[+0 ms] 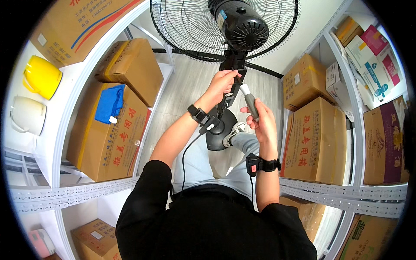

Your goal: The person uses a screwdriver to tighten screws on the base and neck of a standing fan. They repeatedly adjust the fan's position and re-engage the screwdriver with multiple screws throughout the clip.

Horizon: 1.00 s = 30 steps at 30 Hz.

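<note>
A black standing fan [249, 32] is in front of me, with its wire cage at the top and its round base [222, 130] near my foot. My left hand [222, 86] is closed against the fan's black neck, fingertips pinched together; what lies between them is too small to make out. My right hand [262, 120] is wrapped round a grey-handled tool [250, 104] with a white collar. The tool's upper end points toward the fan's neck near my left fingertips, and its tip is hard to make out.
Metal shelves on both sides hold cardboard boxes [115, 132] [310, 141]. A folded blue cloth [109, 104] lies on a left box, beside a yellow bucket-shaped container [43, 78] and a white one [28, 115]. Each wrist wears a black strapped device, with cables running toward my body.
</note>
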### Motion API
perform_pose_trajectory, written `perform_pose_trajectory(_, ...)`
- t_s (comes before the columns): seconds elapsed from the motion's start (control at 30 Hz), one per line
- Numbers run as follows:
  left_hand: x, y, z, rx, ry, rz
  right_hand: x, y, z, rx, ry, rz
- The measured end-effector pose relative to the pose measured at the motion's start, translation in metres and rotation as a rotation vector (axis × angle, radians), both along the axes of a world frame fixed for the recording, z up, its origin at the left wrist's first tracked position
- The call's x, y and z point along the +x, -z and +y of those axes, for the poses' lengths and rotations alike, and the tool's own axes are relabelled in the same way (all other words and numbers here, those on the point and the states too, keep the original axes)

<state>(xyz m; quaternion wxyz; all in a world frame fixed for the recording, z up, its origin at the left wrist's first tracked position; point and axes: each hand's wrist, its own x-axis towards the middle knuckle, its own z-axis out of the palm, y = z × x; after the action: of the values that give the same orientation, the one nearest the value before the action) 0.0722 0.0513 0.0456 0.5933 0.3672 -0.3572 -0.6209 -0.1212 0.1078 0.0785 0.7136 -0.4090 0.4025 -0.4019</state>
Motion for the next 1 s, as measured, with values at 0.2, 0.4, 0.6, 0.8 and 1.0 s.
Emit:
perform_pose_trajectory(0.2, -0.001, -0.006, 0.004, 0.047, -0.071, -0.107, 0.017, -0.014, 0.021, -0.947, 0.316, 0.997)
perform_pose_trajectory(0.4, -0.007, -0.007, 0.003, 0.098, -0.008, -0.060, 0.016, -0.004, 0.023, -0.988, 0.400, 0.881)
perform_pose_trajectory(0.6, -0.003, -0.003, 0.002, 0.063, 0.073, -0.034, 0.020, 0.015, 0.022, -0.955, 0.468, 0.741)
perform_pose_trajectory(0.8, -0.010, -0.006, 0.006, 0.085, 0.099, 0.171, 0.005, 0.021, 0.017, -0.107, 0.170, 0.059)
perform_pose_trajectory(1.0, -0.007, -0.006, 0.004, 0.112, 0.103, -0.107, 0.009, 0.022, 0.019, -0.953, 0.343, 0.682)
